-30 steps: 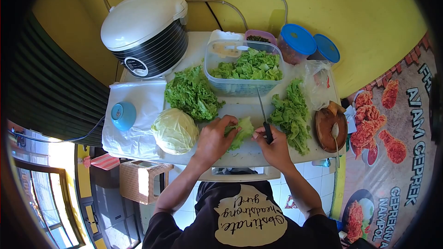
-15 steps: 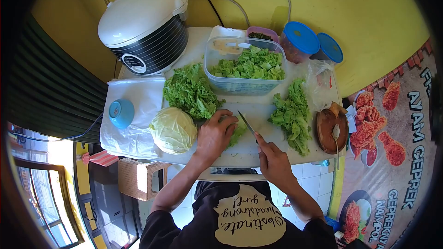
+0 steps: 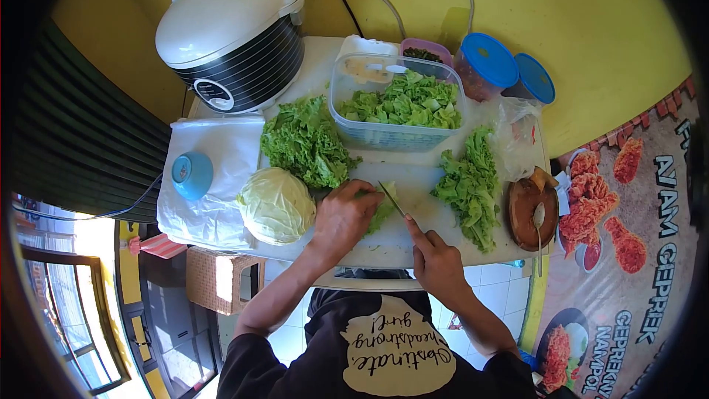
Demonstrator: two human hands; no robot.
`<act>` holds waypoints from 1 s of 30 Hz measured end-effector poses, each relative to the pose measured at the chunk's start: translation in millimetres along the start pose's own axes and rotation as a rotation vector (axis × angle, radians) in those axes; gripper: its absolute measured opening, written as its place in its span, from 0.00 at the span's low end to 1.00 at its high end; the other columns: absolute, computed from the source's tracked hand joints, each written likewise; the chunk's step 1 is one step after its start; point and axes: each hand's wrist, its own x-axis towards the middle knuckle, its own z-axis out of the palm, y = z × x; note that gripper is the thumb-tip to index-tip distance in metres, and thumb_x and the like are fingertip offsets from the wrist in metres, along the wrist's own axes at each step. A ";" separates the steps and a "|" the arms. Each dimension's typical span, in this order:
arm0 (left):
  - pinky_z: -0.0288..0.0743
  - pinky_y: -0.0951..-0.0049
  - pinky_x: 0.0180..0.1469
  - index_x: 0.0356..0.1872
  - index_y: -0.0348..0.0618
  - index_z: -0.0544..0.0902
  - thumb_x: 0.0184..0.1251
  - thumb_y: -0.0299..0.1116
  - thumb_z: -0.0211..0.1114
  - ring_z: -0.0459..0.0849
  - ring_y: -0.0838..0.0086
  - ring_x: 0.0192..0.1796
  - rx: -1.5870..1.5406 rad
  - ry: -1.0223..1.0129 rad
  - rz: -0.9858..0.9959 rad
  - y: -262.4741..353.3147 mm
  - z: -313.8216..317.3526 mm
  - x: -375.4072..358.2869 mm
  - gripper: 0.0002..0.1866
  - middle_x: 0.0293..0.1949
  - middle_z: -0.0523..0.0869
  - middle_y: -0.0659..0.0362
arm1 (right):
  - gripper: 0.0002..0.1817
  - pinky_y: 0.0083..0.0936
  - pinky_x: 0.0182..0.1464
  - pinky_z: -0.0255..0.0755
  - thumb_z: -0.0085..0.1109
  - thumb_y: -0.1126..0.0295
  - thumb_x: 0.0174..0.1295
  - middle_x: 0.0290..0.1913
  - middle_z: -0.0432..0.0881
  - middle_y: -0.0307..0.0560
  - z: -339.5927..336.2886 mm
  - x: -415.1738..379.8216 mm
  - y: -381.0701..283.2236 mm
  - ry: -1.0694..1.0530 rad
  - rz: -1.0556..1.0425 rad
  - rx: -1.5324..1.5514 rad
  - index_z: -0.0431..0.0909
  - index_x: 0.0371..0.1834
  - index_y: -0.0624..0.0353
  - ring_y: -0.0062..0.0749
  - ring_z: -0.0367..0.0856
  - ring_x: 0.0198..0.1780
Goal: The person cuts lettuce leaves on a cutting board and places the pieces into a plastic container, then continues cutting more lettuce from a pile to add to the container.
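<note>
Head cam: your R hand (image 3: 437,260) has its grip clamped on the knife (image 3: 392,200), L hand (image 3: 344,214) at lettuce pc (image 3: 382,216), closure unclear.

A hand could have passed over the strip of table (image 3: 415,168) between the tub (image 3: 399,137) and the knife (image 3: 392,199), and through the gap between the knife and the right lettuce (image 3: 473,188). The tub's wall blocked the far side, and the left lettuce (image 3: 303,144) and cabbage (image 3: 276,205) crowded the left. The brown bowl (image 3: 521,214) stood beyond the right lettuce.
</note>
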 end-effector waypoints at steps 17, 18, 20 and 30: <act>0.84 0.62 0.44 0.38 0.48 0.93 0.59 0.27 0.74 0.88 0.62 0.41 -0.038 -0.005 -0.029 1.0 0.0 1.5 0.07 0.39 0.89 0.61 | 0.38 0.38 0.25 0.79 0.61 0.78 0.62 0.28 0.77 0.47 3.0 20.1 -1.2 0.004 -0.042 -0.022 0.68 0.79 0.50 0.43 0.78 0.18; 0.85 0.61 0.42 0.38 0.49 0.92 0.59 0.26 0.74 0.88 0.62 0.41 -0.026 0.009 -0.017 0.8 0.7 1.4 0.07 0.39 0.88 0.62 | 0.38 0.39 0.25 0.79 0.61 0.78 0.61 0.28 0.77 0.47 2.8 21.6 -2.0 0.004 -0.040 -0.034 0.68 0.79 0.50 0.44 0.78 0.18; 0.86 0.61 0.41 0.37 0.50 0.92 0.58 0.26 0.73 0.89 0.63 0.41 -0.017 0.021 -0.006 0.9 1.7 1.0 0.08 0.38 0.88 0.62 | 0.37 0.39 0.25 0.79 0.60 0.79 0.62 0.29 0.78 0.48 0.5 24.5 -5.3 -0.011 -0.026 -0.025 0.69 0.79 0.51 0.44 0.79 0.20; 0.83 0.61 0.42 0.36 0.46 0.92 0.59 0.27 0.75 0.87 0.62 0.40 -0.009 0.029 -0.030 3.7 3.3 1.3 0.05 0.37 0.89 0.61 | 0.39 0.39 0.25 0.79 0.61 0.78 0.62 0.28 0.77 0.47 -7.1 12.5 -0.2 -0.077 -0.030 -0.050 0.67 0.80 0.51 0.44 0.79 0.19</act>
